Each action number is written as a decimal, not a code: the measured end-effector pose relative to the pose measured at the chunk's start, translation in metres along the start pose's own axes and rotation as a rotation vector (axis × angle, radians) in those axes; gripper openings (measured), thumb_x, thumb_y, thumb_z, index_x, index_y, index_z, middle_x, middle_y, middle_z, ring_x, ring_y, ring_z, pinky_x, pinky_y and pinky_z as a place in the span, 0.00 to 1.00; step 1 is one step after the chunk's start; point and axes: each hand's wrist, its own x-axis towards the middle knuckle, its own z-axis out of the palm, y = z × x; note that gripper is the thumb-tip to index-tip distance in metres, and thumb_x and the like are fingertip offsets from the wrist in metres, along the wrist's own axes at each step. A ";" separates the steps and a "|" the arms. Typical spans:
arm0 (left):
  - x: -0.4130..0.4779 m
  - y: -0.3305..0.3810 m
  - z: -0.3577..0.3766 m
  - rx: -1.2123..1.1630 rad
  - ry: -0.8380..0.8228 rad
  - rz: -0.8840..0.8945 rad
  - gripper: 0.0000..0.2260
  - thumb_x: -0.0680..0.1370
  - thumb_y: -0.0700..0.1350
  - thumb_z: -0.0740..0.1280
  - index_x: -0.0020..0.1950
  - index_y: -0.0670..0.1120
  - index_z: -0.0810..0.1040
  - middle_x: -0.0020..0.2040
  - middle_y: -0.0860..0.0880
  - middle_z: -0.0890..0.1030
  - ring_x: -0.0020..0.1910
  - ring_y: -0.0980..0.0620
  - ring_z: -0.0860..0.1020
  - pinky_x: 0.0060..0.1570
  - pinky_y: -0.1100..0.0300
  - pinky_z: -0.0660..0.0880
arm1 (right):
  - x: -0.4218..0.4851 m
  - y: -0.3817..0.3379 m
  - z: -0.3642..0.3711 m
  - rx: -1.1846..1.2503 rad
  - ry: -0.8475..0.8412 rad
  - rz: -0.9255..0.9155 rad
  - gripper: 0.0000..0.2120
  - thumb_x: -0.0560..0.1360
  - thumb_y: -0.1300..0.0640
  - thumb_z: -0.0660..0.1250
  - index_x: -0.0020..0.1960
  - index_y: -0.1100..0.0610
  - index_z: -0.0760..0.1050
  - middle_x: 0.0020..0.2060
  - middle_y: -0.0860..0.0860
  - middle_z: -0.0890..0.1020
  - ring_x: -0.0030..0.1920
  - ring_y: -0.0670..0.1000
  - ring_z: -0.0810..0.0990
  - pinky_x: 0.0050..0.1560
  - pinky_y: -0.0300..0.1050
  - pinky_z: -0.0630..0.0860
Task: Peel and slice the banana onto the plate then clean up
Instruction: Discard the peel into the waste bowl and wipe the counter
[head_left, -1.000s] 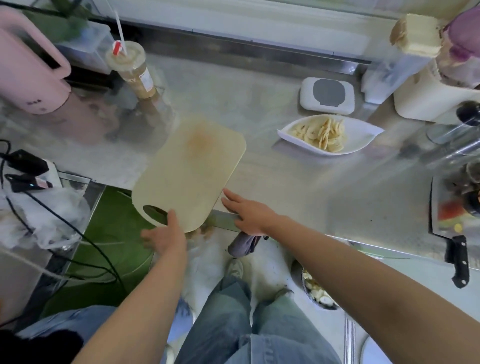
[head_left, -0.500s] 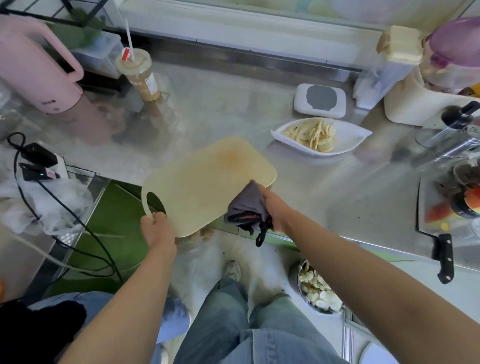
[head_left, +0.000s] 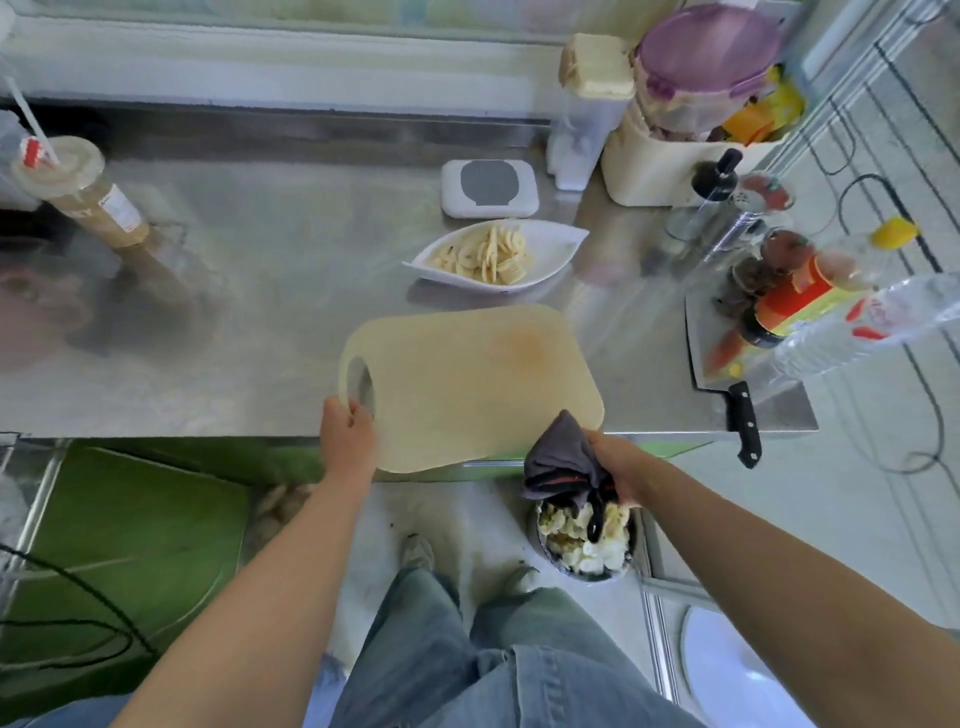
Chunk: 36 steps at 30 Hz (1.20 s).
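Observation:
A cream cutting board (head_left: 467, 384) lies on the steel counter (head_left: 260, 312), its near edge hanging over the counter's front. My left hand (head_left: 347, 439) grips the board at its handle hole. My right hand (head_left: 610, 465) holds a bunched dark grey cloth (head_left: 558, 460) at the board's near right corner, above a waste bin (head_left: 584, 540) on the floor filled with scraps. Banana slices (head_left: 488, 254) lie in a white leaf-shaped plate (head_left: 550, 247) behind the board.
A cleaver (head_left: 727, 384) lies at the counter's right front corner, next to bottles (head_left: 810, 301) and jars. A white and grey box (head_left: 488, 188) sits behind the plate. A lidded drink cup (head_left: 78, 195) with a straw stands at far left. A green mat (head_left: 119, 530) covers the floor at left.
My left hand has turned the board and brought it to the right, flat on the counter. My right hand picked up the grey cloth and carried it to the board's near right corner.

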 end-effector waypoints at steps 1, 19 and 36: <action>0.001 0.005 0.009 0.025 -0.032 0.006 0.06 0.80 0.39 0.54 0.53 0.39 0.69 0.47 0.40 0.74 0.46 0.43 0.73 0.48 0.50 0.72 | -0.001 0.004 -0.008 0.023 0.028 0.007 0.14 0.80 0.57 0.59 0.40 0.64 0.75 0.30 0.57 0.78 0.28 0.54 0.78 0.25 0.40 0.74; -0.003 0.036 0.062 0.603 -0.177 0.121 0.22 0.74 0.47 0.66 0.64 0.39 0.66 0.63 0.39 0.62 0.61 0.39 0.63 0.56 0.49 0.68 | 0.001 -0.044 -0.018 0.269 0.005 -0.070 0.21 0.77 0.44 0.62 0.49 0.62 0.79 0.40 0.59 0.82 0.41 0.56 0.81 0.42 0.46 0.78; 0.036 0.029 -0.009 0.089 0.166 0.196 0.19 0.81 0.42 0.60 0.71 0.43 0.63 0.64 0.43 0.73 0.57 0.41 0.75 0.54 0.52 0.72 | 0.054 -0.066 0.108 -0.895 0.240 -0.730 0.22 0.75 0.62 0.61 0.68 0.51 0.71 0.73 0.52 0.65 0.73 0.53 0.59 0.72 0.51 0.55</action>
